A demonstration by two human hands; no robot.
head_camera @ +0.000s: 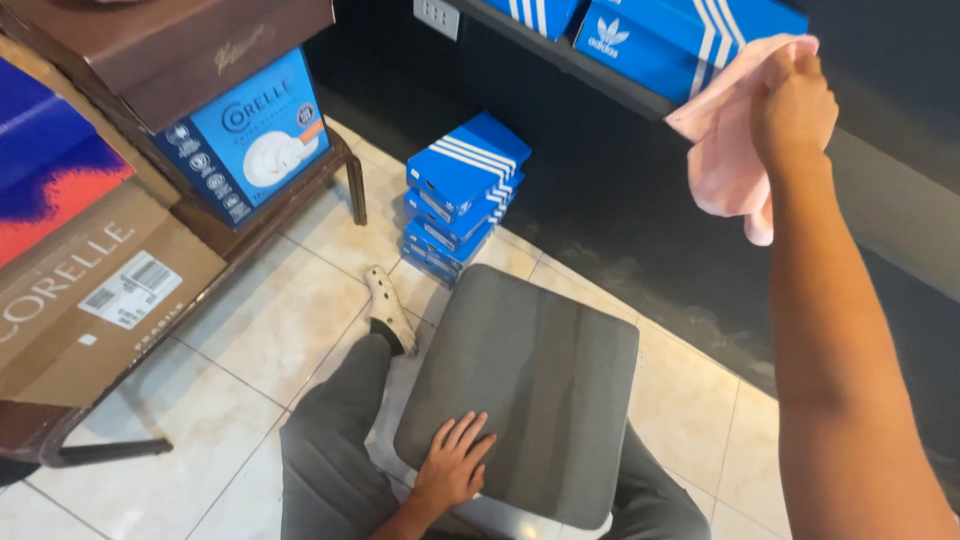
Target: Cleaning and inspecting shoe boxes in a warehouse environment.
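Observation:
My right hand (pixel 795 100) is raised at the upper right, shut on a pale pink cloth (pixel 725 160) that hangs against the dark wall and the edge of a shelf (pixel 590 68). My left hand (pixel 455 462) lies flat, fingers apart, on the near corner of a grey padded seat (pixel 530 380) that rests across my lap. My grey-trousered left leg (pixel 335 440) stretches forward to a pale perforated shoe (pixel 388 305) on the tiled floor.
A stack of blue striped shoe boxes (pixel 462 195) stands on the floor by the wall. More blue boxes (pixel 660 35) sit on the shelf. At left, a low wooden table (pixel 335 160) carries cardboard, blue and brown boxes (pixel 245 135).

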